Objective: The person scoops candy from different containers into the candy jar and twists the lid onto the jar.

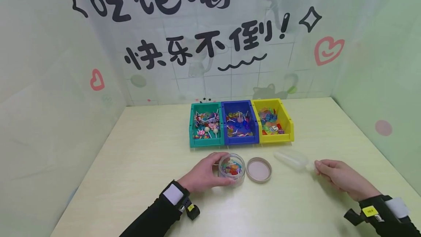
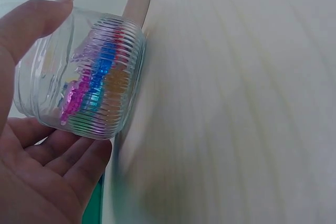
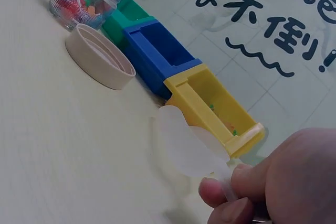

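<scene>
My left hand [image 1: 209, 173] holds a clear ribbed jar [image 1: 232, 167] by its side, thumb and fingers on opposite walls. Colourful small candies show inside the open-topped jar, and in the left wrist view pink, blue and amber pieces [image 2: 100, 80] press against its wall. My right hand [image 1: 343, 178] pinches the handle of a translucent white scoop [image 1: 292, 158], whose bowl points left over the table. In the right wrist view the scoop [image 3: 184, 142] looks bare inside. A round pinkish-beige lid [image 1: 259, 170] lies inside-up just right of the jar.
Behind the jar, green [image 1: 206, 142], blue [image 1: 241, 140] and yellow [image 1: 277, 138] bins stand joined in a row. Lollipops and wrapped candies lie in them. A printed backdrop [image 1: 210, 83] rises behind the table [image 1: 138, 142], with side panels left and right.
</scene>
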The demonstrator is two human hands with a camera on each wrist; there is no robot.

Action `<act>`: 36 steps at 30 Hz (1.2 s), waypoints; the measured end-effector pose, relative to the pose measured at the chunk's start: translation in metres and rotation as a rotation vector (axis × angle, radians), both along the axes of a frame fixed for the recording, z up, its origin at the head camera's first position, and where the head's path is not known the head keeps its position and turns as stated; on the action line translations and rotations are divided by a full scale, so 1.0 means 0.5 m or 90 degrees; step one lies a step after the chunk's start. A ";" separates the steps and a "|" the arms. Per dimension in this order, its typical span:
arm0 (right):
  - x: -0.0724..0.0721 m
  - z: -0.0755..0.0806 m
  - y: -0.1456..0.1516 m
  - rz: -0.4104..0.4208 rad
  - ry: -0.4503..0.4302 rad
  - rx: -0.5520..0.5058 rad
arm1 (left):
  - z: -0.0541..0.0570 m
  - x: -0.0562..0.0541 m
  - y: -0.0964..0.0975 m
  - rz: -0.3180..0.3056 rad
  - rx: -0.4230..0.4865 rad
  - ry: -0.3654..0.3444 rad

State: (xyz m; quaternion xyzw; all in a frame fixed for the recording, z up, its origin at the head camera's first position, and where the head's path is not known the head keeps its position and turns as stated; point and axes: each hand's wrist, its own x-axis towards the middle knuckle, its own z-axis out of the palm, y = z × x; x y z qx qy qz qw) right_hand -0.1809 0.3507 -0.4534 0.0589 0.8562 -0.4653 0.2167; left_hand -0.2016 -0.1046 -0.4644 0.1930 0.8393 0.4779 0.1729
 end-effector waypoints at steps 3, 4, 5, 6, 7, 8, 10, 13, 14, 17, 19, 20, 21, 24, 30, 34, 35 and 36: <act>0.000 -0.002 -0.003 -0.001 0.000 0.022 | 0.001 0.001 0.000 -0.001 0.002 0.000; 0.000 -0.003 -0.004 -0.003 -0.003 0.029 | 0.001 0.001 0.000 0.000 0.002 -0.001; 0.000 -0.004 -0.006 -0.004 -0.005 0.034 | 0.001 0.001 -0.001 0.000 0.003 -0.002; 0.001 -0.004 -0.007 -0.004 -0.006 0.038 | 0.002 0.001 -0.001 0.000 0.003 -0.002; 0.002 -0.003 -0.009 0.000 -0.006 0.041 | 0.002 0.001 -0.001 0.000 0.003 -0.002; 0.002 -0.003 -0.010 0.000 -0.007 0.041 | 0.002 0.001 -0.001 0.000 0.003 -0.002; 0.003 -0.002 -0.013 0.000 -0.006 0.043 | 0.002 0.001 -0.001 0.000 0.001 -0.001; 0.004 -0.001 -0.014 -0.005 -0.006 0.048 | 0.002 0.002 -0.002 -0.002 -0.003 0.003; 0.003 -0.001 -0.013 -0.009 -0.008 0.052 | 0.002 0.002 -0.002 -0.003 -0.003 0.004; 0.001 -0.001 -0.012 -0.018 -0.011 0.065 | 0.002 0.002 -0.002 -0.003 -0.005 0.006; 0.000 0.000 -0.010 -0.024 -0.012 0.073 | 0.003 0.003 -0.003 -0.002 -0.005 0.006; -0.001 0.002 -0.009 -0.028 -0.009 0.074 | 0.004 0.003 -0.003 -0.001 -0.007 0.006; -0.001 0.004 -0.007 -0.030 -0.003 0.074 | 0.005 0.004 -0.003 0.000 -0.008 0.005; 0.001 0.011 -0.001 -0.041 0.014 0.065 | 0.004 0.004 -0.002 0.001 -0.013 0.002; 0.000 0.040 -0.009 -0.052 0.063 0.032 | 0.002 0.002 -0.002 0.001 -0.010 0.003; -0.005 0.064 -0.043 -0.057 0.089 0.038 | 0.000 0.002 -0.002 0.002 -0.005 0.005; -0.007 0.067 -0.053 -0.055 0.096 0.037 | 0.000 0.003 -0.002 0.002 -0.005 0.006; -0.007 0.069 -0.065 -0.052 0.103 0.040 | 0.000 0.003 -0.001 0.002 -0.005 0.008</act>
